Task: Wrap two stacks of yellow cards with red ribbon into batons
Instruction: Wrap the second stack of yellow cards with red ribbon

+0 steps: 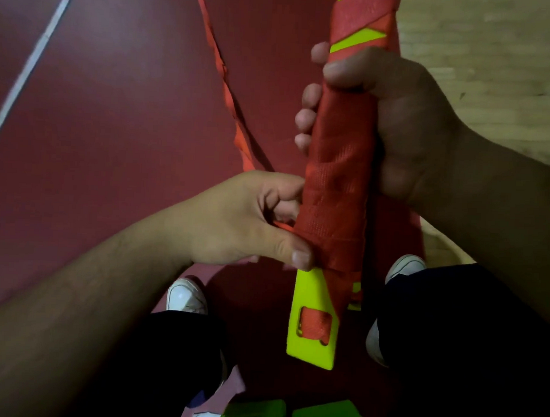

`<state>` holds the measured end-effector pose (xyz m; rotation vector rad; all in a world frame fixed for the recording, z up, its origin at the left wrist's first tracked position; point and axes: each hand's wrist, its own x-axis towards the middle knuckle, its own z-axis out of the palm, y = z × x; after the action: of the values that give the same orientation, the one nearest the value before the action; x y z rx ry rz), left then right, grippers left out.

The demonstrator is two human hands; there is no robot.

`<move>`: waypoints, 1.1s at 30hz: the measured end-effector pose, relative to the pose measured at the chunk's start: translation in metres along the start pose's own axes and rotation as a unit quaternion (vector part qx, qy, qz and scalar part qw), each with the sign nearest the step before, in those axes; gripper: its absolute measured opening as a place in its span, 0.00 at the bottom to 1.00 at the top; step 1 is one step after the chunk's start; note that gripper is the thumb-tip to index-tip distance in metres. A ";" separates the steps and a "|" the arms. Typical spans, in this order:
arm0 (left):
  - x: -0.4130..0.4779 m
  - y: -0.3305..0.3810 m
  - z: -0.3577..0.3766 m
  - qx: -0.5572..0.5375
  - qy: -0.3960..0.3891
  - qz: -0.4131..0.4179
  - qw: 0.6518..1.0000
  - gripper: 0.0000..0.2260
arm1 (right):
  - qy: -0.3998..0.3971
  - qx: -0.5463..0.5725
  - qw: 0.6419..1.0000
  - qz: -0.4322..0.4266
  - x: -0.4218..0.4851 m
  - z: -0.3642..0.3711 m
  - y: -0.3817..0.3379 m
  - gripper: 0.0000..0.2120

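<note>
Seen from the head camera, the right hand (392,125) gripped a yellow card stack (313,328) mostly wound in red ribbon (336,191), held upright above the dark red floor (114,124). The left hand (248,220) pinched the ribbon at the stack's lower wraps, fingers (297,252) closed on it.

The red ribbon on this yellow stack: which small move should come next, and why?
Probably the left hand should pull the red ribbon around once more, lower down. The right hand grips the yellow stack above, the bottom end is bare, and loose ribbon trails to the floor.
</note>
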<state>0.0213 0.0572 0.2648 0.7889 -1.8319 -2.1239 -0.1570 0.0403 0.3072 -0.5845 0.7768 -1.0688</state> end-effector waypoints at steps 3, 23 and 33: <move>0.002 -0.007 0.003 0.029 0.035 -0.002 0.999 0.14 | 0.068 -0.133 0.988 -0.044 0.003 -0.003 0.004 0.02; 0.000 -0.010 -0.005 -0.008 0.068 -0.009 0.998 0.15 | 0.178 -0.139 0.974 0.027 0.016 -0.013 0.012 0.07; -0.002 -0.014 -0.016 -0.010 0.045 0.012 0.999 0.31 | 0.061 -0.031 0.997 0.022 0.010 -0.008 0.008 0.10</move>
<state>0.0334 0.0473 0.2506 0.8391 -1.7635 -2.0547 -0.1559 0.0334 0.2939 -0.5564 0.9284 -1.0490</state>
